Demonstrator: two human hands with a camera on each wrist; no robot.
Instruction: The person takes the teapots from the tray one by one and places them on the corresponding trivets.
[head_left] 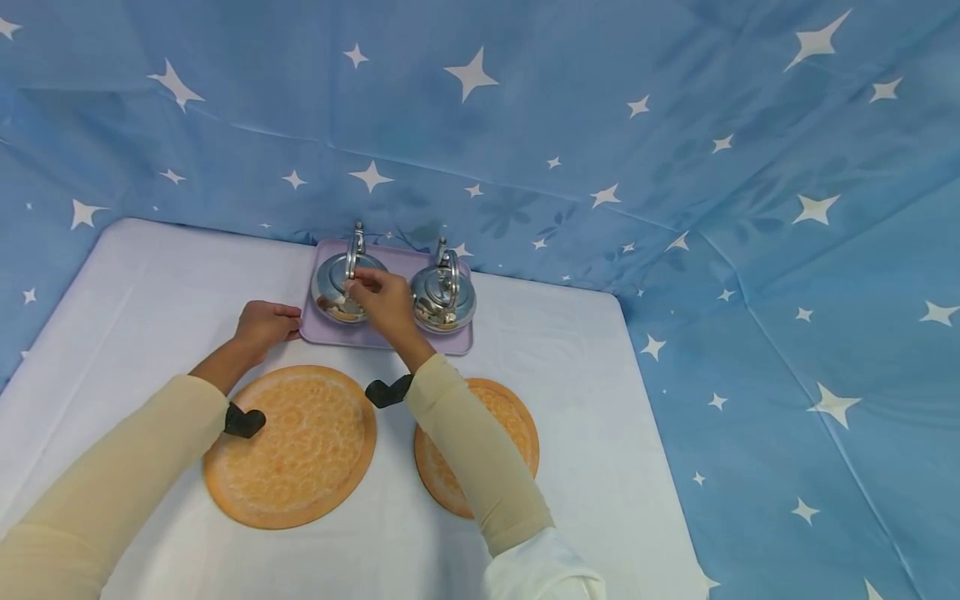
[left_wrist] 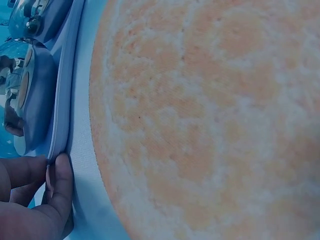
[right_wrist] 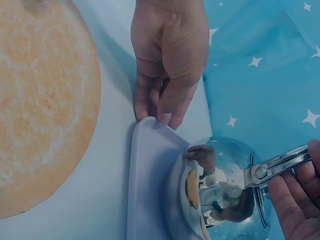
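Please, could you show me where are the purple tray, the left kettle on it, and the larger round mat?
Purple tray (head_left: 337, 335): head view, bare strip along its near edge.
Left kettle (head_left: 333, 287): head view, shiny metal body.
Larger round mat (head_left: 296, 447): head view, patterned middle.

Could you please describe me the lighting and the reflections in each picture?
Head view: bright, soft shadows on the white table; left wrist view: dimmer, bluish, the round orange mat lacking crisp detail; right wrist view: bluish too, the shiny kettle mirroring its surroundings.
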